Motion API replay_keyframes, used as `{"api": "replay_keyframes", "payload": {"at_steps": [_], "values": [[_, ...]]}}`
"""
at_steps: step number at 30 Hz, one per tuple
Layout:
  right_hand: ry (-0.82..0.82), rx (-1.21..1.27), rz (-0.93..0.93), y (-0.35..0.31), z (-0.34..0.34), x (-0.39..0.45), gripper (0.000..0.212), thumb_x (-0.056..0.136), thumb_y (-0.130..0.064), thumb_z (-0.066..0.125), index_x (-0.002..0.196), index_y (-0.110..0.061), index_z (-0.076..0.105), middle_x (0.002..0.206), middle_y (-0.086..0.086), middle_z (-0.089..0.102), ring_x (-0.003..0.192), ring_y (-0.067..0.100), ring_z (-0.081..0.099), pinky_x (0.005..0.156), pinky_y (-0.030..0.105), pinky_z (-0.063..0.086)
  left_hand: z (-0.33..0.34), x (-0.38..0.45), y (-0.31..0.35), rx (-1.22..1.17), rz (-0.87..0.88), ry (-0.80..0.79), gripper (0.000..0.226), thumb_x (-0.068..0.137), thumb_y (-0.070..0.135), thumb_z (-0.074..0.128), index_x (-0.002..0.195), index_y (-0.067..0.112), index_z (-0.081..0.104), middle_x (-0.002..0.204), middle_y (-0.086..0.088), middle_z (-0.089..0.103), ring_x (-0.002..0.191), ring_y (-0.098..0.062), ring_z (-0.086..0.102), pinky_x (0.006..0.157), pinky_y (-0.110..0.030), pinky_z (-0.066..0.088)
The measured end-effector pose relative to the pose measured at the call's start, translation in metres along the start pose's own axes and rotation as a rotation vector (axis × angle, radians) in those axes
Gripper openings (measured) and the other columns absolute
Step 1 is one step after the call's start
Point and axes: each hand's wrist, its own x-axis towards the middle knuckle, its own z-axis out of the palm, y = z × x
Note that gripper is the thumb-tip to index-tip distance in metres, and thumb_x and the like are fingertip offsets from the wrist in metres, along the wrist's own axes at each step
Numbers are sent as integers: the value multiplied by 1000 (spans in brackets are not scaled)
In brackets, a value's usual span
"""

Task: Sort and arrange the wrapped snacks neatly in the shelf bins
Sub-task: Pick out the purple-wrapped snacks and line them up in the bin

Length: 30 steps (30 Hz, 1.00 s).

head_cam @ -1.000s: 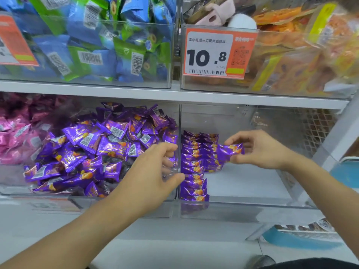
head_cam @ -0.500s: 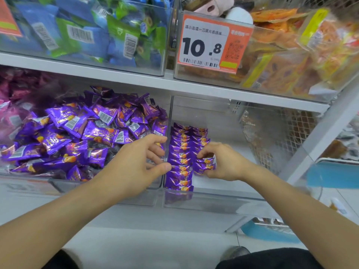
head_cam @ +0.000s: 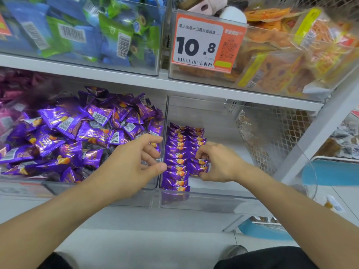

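Two clear bins stand side by side on the lower shelf. The left bin holds a loose heap of purple wrapped snacks. In the right bin purple snacks lie in two neat rows against its left wall. My right hand is inside the right bin, its fingers pinching the front snack of the second row. My left hand hovers over the wall between the bins with fingers loosely curled and holding nothing.
The upper shelf carries a bin of blue and green packets and a bin of orange packets with an orange price tag reading 10.8. A wire mesh panel stands at the right. Pink snacks lie at far left.
My right hand brought a purple snack down from mid-air and set it at the front of the second row. My left hand barely moved.
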Motion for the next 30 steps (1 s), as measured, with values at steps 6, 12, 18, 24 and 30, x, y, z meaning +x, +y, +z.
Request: {"api": "replay_keyframes", "payload": {"at_steps": [6,12,18,24,30], "values": [[-14,4,-4,3,1,1,47,63,-42,77,104,-29,60,99,-11,55,87,9,54,77,32,52,0,0,-1,9,4,-2,53,82,27,75,129,34,50,95,11,60,82,1,63,73,-17,54],[46,49,6,-4,-30,-5,34,75,-41,79,103,-25,69,97,-9,60,81,6,57,79,31,52,-5,0,-1,26,11,-19,51,81,28,75,127,32,54,97,11,62,82,-2,65,77,-23,56],[408,532,-145,-79,-67,-14,9,82,-7,75,80,-16,72,78,-6,69,69,11,64,65,15,49,-34,-3,1,42,64,75,25,81,24,75,102,34,66,84,13,65,66,-5,63,64,-21,54],[373,544,-350,-152,-52,18,8,82,-11,73,89,-15,71,84,-3,69,74,10,66,75,27,55,-85,-5,-27,386,70,267,25,82,27,73,104,36,66,103,12,61,93,-2,56,85,-17,44],[102,108,-338,-174,-44,82,52,80,-34,74,128,-21,59,113,4,59,106,22,56,95,38,47,-124,-29,-69,651,-23,11,63,81,40,75,137,29,48,128,11,42,124,-16,34,104,-26,30]]}}
